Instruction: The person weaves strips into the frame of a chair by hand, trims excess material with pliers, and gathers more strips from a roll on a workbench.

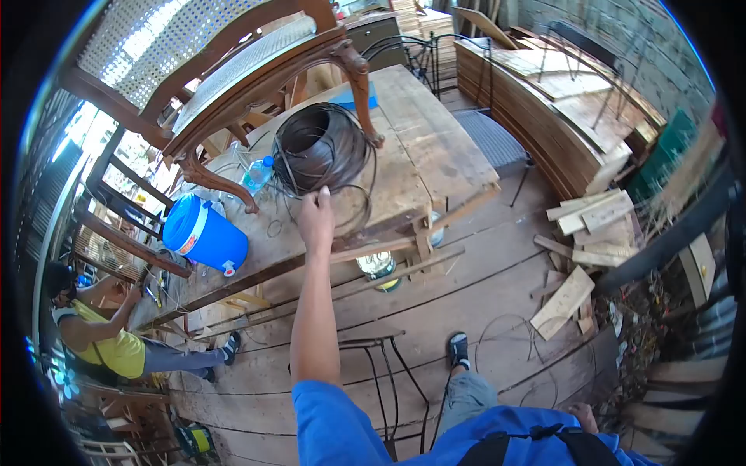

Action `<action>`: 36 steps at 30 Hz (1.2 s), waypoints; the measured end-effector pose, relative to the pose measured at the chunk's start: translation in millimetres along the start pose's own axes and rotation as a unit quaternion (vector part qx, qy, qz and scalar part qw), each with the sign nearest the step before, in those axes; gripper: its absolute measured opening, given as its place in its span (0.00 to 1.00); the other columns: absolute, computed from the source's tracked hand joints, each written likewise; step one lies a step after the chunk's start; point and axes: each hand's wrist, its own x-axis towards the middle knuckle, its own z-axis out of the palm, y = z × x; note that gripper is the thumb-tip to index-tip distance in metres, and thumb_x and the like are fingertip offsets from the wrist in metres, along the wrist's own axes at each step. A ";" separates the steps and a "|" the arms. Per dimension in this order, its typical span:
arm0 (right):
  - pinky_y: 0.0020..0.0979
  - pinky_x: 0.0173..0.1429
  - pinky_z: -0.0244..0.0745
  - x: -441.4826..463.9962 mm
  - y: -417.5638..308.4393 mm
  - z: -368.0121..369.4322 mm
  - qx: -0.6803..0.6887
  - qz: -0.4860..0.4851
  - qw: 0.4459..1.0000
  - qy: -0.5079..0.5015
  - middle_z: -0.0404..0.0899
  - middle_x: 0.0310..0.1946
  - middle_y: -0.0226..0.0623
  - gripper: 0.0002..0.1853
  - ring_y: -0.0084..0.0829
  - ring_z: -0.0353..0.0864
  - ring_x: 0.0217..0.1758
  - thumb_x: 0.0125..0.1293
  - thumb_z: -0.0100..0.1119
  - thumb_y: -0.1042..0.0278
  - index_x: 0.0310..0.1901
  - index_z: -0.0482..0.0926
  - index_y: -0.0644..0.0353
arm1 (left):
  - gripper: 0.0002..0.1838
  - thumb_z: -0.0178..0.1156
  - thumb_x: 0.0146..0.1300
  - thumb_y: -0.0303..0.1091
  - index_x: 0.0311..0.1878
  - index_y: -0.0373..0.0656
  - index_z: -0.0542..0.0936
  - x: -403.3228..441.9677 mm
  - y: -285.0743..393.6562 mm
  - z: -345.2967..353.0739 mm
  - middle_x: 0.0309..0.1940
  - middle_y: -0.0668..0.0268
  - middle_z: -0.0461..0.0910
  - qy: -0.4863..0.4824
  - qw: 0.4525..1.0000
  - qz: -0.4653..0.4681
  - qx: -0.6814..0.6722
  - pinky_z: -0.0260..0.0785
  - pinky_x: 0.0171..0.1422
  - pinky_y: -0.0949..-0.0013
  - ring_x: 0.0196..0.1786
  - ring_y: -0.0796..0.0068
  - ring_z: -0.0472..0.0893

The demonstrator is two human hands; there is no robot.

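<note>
My left hand (317, 223) reaches out over the table's near edge, its fingers closed in a pinch at the front of a big coil of dark, thin strand (311, 167). It seems to grip a strand of that coil. Loose loops spread around the coil on the wooden table (427, 144). Just left of the coil lies a clear plastic bottle with a blue cap (258, 174). Low at the right, beside my blue shirt, a small part of my right hand (584, 417) shows; its fingers cannot be made out.
A carved wooden chair with woven cane (264, 93) stands on the table, near a blue water jug (203, 233). A co-worker in yellow (116, 342) is at the table's left end. Stacked boards (536, 109) and wood offcuts (583, 272) lie right. A metal frame (388, 373) stands near my legs.
</note>
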 end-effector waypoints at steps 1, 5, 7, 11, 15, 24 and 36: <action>0.32 0.24 0.73 8.6 -15.2 0.9 -0.034 -0.007 0.999 -0.003 0.77 0.20 0.39 0.14 0.29 0.79 0.22 0.56 0.54 0.68 0.36 0.79 0.73 | 0.25 0.50 0.65 0.53 0.39 0.34 0.76 32.6 -2.6 9.4 0.39 0.45 0.80 0.053 0.997 0.026 0.040 0.70 0.48 0.56 0.45 0.53 0.81; 0.31 0.26 0.74 42.6 -103.3 4.5 0.040 0.083 0.995 -0.033 0.80 0.23 0.42 0.16 0.29 0.80 0.24 0.56 0.55 0.67 0.40 0.79 0.72 | 0.31 0.48 0.64 0.57 0.42 0.32 0.77 124.9 8.3 31.5 0.43 0.43 0.80 0.045 0.976 -0.092 0.190 0.70 0.53 0.52 0.50 0.48 0.79; 0.31 0.26 0.75 65.5 -128.4 9.6 0.036 0.105 0.993 -0.049 0.81 0.27 0.44 0.18 0.30 0.82 0.24 0.57 0.55 0.66 0.45 0.78 0.73 | 0.33 0.48 0.63 0.59 0.44 0.31 0.78 152.3 2.0 40.5 0.45 0.44 0.79 0.031 0.961 -0.137 0.238 0.70 0.55 0.52 0.51 0.47 0.79; 0.32 0.26 0.75 107.8 -132.0 21.9 0.010 0.120 0.989 -0.083 0.81 0.27 0.43 0.18 0.30 0.83 0.25 0.58 0.56 0.65 0.44 0.78 0.72 | 0.32 0.47 0.63 0.59 0.45 0.35 0.79 175.3 -14.7 50.5 0.37 0.51 0.83 0.049 0.950 -0.164 0.261 0.69 0.56 0.52 0.47 0.53 0.82; 0.35 0.30 0.74 178.5 -111.3 28.8 -0.136 -0.108 0.980 -0.099 0.79 0.24 0.46 0.16 0.34 0.82 0.27 0.56 0.57 0.63 0.40 0.79 0.68 | 0.25 0.47 0.63 0.48 0.38 0.33 0.82 185.0 -47.9 49.7 0.37 0.46 0.82 0.045 0.969 -0.173 0.171 0.74 0.49 0.53 0.44 0.51 0.82; 0.27 0.39 0.72 214.9 -458.4 49.2 0.138 -0.220 0.908 -0.329 0.80 0.38 0.35 0.29 0.26 0.78 0.36 0.70 0.43 0.43 0.53 0.74 0.66 | 0.16 0.48 0.66 0.39 0.28 0.39 0.77 -193.3 39.7 76.1 0.20 0.57 0.76 -0.081 0.968 0.079 -0.223 0.67 0.31 0.62 0.25 0.61 0.76; 0.22 0.20 0.55 117.3 -398.2 -6.6 0.241 -0.258 0.899 -0.259 0.63 0.15 0.23 0.22 0.16 0.60 0.15 0.72 0.43 0.50 0.42 0.79 0.62 | 0.10 0.53 0.62 0.34 0.42 0.40 0.76 -336.9 -66.1 146.5 0.34 0.58 0.78 -0.380 0.924 -0.026 0.025 0.69 0.46 0.61 0.40 0.62 0.78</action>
